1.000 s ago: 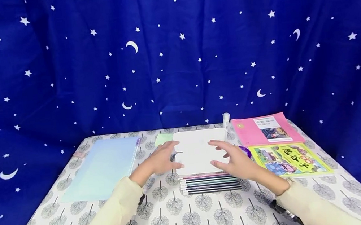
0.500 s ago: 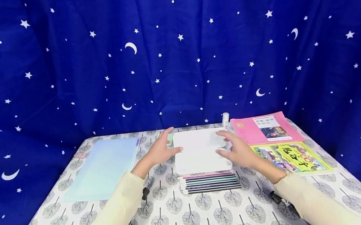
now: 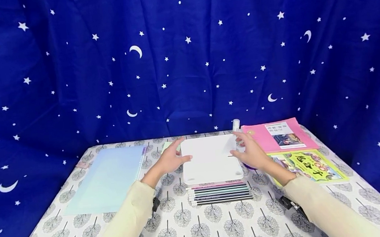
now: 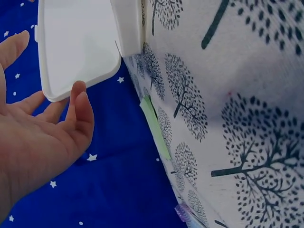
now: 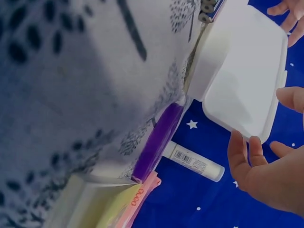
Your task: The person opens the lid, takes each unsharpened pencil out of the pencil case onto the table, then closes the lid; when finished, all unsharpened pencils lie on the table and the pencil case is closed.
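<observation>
A flat white box (image 3: 211,162) lies at the middle of the table, its lid (image 4: 78,42) swung up off the base (image 4: 129,28). My left hand (image 3: 174,157) is at the lid's left edge, fingers straight, fingertips (image 4: 78,95) touching the rim. On the other side my right hand (image 3: 251,152) meets the lid (image 5: 247,80) with straight fingers (image 5: 242,142) under its rim and the thumb beside it. A row of several pencils (image 3: 221,193) lies just in front of the box.
A light blue folder (image 3: 110,177) lies left, a green note (image 3: 168,146) behind the box. On the right are a pink booklet (image 3: 279,136), a yellow-green picture book (image 3: 308,166), a purple tape roll (image 5: 159,142) and a glue stick (image 5: 192,161). A starry blue curtain hangs behind the table (image 3: 200,224).
Both hands slid from the box's front part toward its far corners. The lid, flat a second ago, now stands raised between them.
</observation>
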Action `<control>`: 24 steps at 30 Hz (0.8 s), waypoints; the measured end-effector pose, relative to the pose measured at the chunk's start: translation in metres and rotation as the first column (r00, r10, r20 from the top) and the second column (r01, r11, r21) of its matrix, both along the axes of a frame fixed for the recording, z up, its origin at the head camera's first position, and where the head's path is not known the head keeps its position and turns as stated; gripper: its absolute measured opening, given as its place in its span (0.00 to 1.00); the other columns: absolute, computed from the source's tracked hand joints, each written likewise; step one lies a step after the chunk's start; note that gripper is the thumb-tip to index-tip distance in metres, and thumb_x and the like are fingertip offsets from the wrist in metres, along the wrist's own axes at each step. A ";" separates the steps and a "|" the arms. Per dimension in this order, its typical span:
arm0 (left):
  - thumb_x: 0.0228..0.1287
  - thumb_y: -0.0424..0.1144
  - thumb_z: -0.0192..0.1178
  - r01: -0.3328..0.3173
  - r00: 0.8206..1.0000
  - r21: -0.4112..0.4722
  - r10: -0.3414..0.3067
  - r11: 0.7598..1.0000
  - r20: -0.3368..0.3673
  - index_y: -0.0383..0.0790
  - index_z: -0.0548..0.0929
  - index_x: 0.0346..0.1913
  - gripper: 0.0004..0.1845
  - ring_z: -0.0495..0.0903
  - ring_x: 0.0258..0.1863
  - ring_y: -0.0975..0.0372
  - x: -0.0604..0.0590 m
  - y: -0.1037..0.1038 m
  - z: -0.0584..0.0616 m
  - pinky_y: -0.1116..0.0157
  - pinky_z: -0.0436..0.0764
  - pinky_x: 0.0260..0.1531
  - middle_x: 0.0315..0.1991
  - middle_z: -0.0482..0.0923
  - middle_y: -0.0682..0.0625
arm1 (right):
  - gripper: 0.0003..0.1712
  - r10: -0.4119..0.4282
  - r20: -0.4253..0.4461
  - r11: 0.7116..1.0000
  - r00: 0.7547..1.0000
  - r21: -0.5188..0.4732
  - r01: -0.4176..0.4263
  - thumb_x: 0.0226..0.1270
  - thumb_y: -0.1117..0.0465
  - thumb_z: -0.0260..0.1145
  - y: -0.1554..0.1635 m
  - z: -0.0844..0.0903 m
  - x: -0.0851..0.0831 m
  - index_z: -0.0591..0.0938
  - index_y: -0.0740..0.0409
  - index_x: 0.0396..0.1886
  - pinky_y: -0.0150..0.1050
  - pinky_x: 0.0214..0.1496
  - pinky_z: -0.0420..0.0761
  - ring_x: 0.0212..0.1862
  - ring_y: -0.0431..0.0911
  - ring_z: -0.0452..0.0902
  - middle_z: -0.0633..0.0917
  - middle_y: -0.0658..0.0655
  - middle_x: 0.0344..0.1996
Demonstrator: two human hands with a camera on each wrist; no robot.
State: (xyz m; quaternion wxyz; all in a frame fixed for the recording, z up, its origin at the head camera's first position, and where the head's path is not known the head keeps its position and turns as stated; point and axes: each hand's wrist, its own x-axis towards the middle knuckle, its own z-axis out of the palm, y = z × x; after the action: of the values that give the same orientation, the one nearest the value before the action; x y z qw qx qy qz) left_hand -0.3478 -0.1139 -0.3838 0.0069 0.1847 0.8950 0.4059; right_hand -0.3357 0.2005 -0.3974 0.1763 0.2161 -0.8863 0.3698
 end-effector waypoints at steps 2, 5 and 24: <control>0.64 0.46 0.67 0.001 1.000 0.017 -0.001 1.000 -0.003 0.48 0.59 0.77 0.42 0.77 0.58 0.50 -0.001 -0.002 -0.001 0.51 0.80 0.55 0.76 0.58 0.48 | 0.38 -0.004 0.017 1.000 1.000 0.005 0.004 0.59 0.69 0.72 0.001 0.000 -0.001 0.67 0.72 0.67 0.61 0.54 0.80 0.48 0.69 0.78 0.78 0.73 0.47; 0.65 0.46 0.67 0.020 1.000 0.050 -0.020 0.999 0.002 0.49 0.62 0.76 0.39 0.78 0.57 0.51 0.000 -0.005 -0.001 0.53 0.81 0.52 0.75 0.60 0.50 | 0.35 -0.008 0.029 1.000 1.000 0.004 0.008 0.60 0.68 0.71 0.004 0.000 -0.002 0.69 0.73 0.66 0.61 0.54 0.79 0.49 0.68 0.78 0.78 0.72 0.47; 0.70 0.41 0.61 0.107 0.994 0.040 -0.106 0.993 -0.035 0.39 0.87 0.50 0.13 0.83 0.42 0.59 0.026 -0.015 -0.021 0.61 0.84 0.46 0.52 0.85 0.48 | 0.07 0.135 0.106 0.991 0.985 -0.002 -0.136 0.62 0.63 0.72 0.022 -0.008 0.022 0.87 0.63 0.37 0.35 0.37 0.85 0.36 0.48 0.83 0.86 0.57 0.35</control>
State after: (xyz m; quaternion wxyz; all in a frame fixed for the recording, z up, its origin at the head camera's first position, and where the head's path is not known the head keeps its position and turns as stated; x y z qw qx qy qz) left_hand -0.3216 -0.1287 -0.4052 0.0101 0.2387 0.8752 0.4206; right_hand -0.3139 0.2228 -0.4054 0.1031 0.2565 -0.8785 0.3896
